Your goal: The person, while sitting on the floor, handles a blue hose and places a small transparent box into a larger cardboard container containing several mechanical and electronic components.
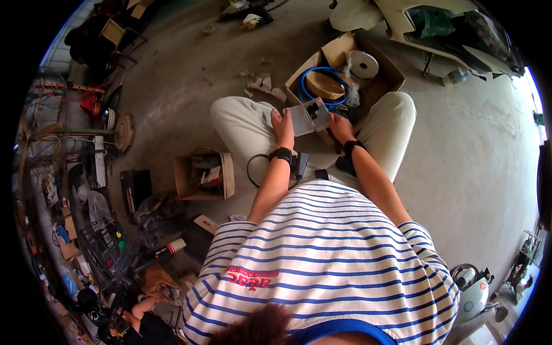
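Between my knees, a small clear plastic case is held with its hinged lid folded open. Its left half looks bare and see-through, while small dark pieces show in the right half; their kind is too small to make out. My left hand grips the left edge of the case, thumb on top. On the opposite edge, my right hand is closed round the other half. Just beyond the case lies an open cardboard box with a coil of blue hose and a white reel in it.
A smaller carton holding assorted items stands left of my legs. Shelves and clutter line the far left. At the upper right is a light-coloured scooter. Torn cardboard scraps lie on the concrete floor. A white helmet sits at lower right.
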A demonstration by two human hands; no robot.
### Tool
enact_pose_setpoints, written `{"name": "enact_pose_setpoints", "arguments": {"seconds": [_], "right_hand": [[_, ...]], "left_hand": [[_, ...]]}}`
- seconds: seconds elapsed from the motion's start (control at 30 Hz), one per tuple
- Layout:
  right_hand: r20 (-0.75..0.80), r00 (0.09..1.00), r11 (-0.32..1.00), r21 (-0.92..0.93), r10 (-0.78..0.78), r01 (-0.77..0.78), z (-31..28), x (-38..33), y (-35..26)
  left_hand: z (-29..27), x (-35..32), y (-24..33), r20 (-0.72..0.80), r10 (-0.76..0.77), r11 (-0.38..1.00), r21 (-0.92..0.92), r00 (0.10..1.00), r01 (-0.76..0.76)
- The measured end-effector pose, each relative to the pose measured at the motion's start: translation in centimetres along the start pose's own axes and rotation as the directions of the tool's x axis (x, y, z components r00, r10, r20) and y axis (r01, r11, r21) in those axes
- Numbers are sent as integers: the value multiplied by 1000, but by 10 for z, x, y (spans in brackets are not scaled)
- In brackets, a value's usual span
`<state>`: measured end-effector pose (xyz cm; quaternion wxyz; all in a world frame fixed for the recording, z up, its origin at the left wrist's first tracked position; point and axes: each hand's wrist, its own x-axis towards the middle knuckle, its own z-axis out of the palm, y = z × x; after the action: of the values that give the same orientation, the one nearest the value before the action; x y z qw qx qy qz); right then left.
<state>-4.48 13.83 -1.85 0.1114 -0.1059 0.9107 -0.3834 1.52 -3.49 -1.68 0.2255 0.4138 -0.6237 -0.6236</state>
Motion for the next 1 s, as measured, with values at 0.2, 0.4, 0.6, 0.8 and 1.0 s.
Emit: {"name": "enact_pose_setpoints", "arguments": {"seconds": [0.2,0.4,0.6,0.8,1.0], "right_hand": [[107,978,979,-77,-179,188,6,-7,3],[106,966,971,-18,-237,240,7,-6,-3],[118,964,970,-17,-238,242,-1,-7,-9],[130,967,974,-19,-221,226,-3,-7,-6],[109,968,974,6,-227,228,-1,-6,-4]], "left_hand": [[-8,1,-12,311,474,668,482,824,-567],[-7,5,-26,300,119,774,568,947,-278],[-10,1,-14,380,65,800,532,922,-276],[-5,0,-17,388,90,783,541,917,-306],[-6,10,-27,333,31,894,411,942,-175]]}}
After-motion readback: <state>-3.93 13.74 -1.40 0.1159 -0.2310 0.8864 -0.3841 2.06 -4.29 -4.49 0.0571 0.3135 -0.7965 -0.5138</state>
